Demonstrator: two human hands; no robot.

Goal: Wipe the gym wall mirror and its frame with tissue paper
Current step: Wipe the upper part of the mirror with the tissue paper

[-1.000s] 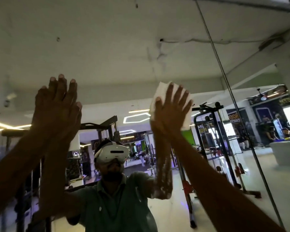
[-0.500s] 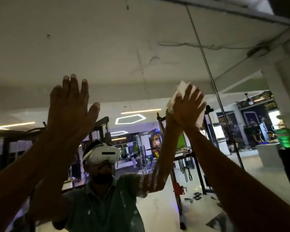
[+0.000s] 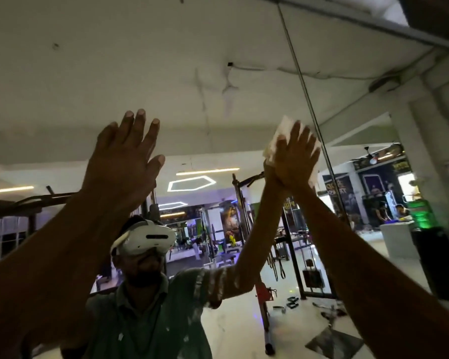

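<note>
White folded tissue paper (image 3: 275, 143) lies flat against the large glass wall mirror (image 3: 218, 73), high up, just left of the thin dark vertical seam (image 3: 303, 94) between mirror panels. Right hand (image 3: 294, 159) covers most of the tissue, fingers straight and spread, palm pressing it onto the glass; tissue edges show above the fingertips and at the hand's left and right sides. Left hand (image 3: 126, 161) is raised at similar height, well apart from the tissue, fingers straight and slightly fanned, holding nothing; whether its palm touches the glass cannot be told. Both forearms rise from the lower corners of the view. The grey metal top frame (image 3: 373, 24) of the mirror runs diagonally across the upper right. Reflected: a person in a white headset (image 3: 151, 238) and green shirt, black gym racks (image 3: 244, 203), a hexagonal ceiling light (image 3: 191, 183).
</note>
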